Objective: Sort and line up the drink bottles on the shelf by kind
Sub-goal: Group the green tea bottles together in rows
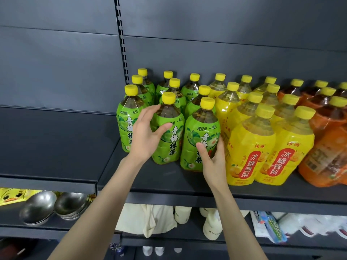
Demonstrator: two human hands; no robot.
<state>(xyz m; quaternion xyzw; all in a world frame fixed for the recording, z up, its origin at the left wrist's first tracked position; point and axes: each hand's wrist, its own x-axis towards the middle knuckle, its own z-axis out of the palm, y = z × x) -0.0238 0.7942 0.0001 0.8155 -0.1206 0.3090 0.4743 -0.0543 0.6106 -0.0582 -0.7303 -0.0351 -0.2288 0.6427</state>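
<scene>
Green-label tea bottles with yellow caps stand in three rows at the left end of the dark shelf. My left hand holds the front bottle of the middle row, thumb across its label and fingers reaching behind its shoulder. My right hand grips the front bottle of the right row, thumb on the label and fingers on its right side. To the right stand rows of yellow-label pear drink bottles, then orange-label bottles.
The shelf section to the left is bare, behind an upright slotted rail. The shelf below holds metal bowls, a white cloth, white bottles and packets.
</scene>
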